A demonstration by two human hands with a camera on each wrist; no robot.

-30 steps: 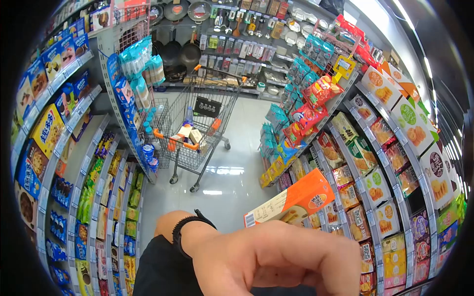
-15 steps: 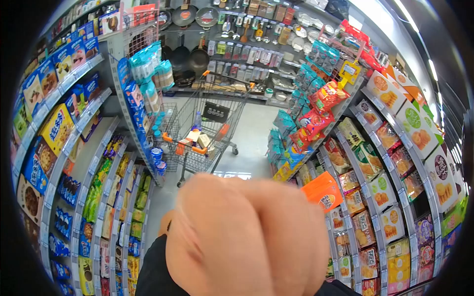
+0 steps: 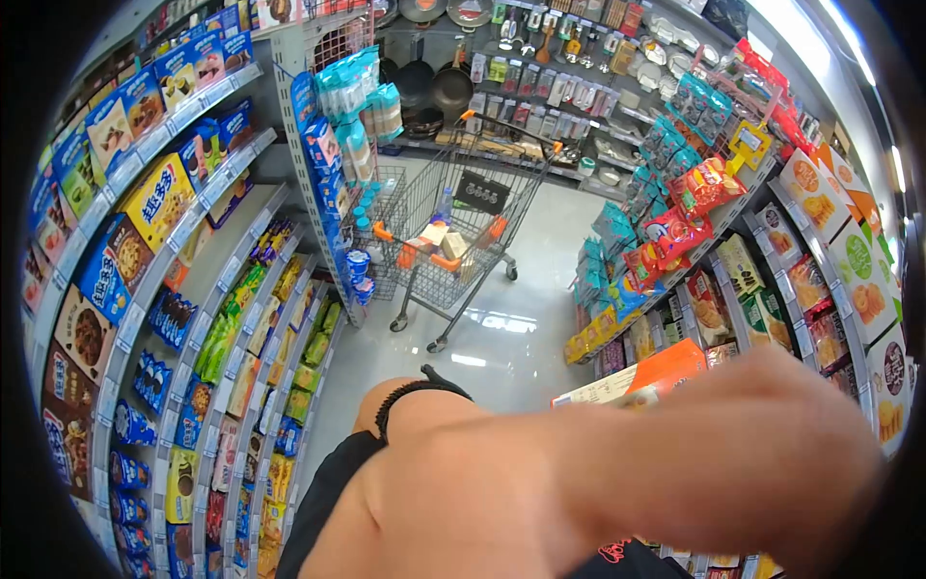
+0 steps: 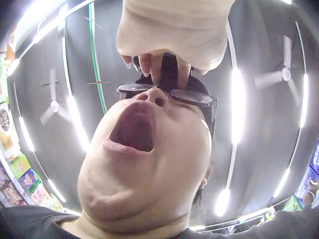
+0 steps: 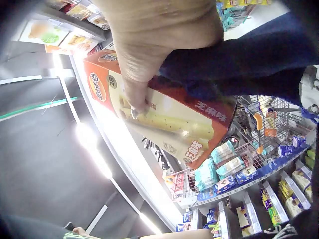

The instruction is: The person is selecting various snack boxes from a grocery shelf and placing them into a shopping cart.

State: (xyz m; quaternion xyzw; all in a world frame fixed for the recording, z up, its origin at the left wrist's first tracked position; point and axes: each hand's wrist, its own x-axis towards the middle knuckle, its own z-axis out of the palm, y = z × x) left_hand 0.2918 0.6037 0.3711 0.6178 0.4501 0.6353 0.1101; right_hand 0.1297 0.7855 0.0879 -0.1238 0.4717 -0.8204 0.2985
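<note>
My left hand (image 3: 540, 473) is raised close before the head camera and fills the lower middle of the head view, a black band (image 3: 424, 388) on its wrist. In the left wrist view its fingers (image 4: 155, 67) reach to the brow, just above the glasses (image 4: 192, 97). My right hand (image 5: 154, 40) grips an orange and cream box of egg rolls (image 5: 174, 117), its thumb across the printed front. Beyond the left hand, part of the egg roll box (image 3: 641, 374) shows in the head view; the right hand is hidden there.
A wire shopping cart (image 3: 463, 227) with a few items inside stands ahead on the shiny floor (image 3: 492, 338). Snack shelves (image 3: 207, 396) run along the left, more biscuit shelves (image 3: 772, 280) along the right. Red snack bags (image 3: 675, 232) hang at the right shelf end. Pans (image 3: 453, 87) hang at the back.
My left hand has shifted across the view, ending with its fingers stretched to the right over part of the box. The head view has turned slightly, so the cart appears farther right.
</note>
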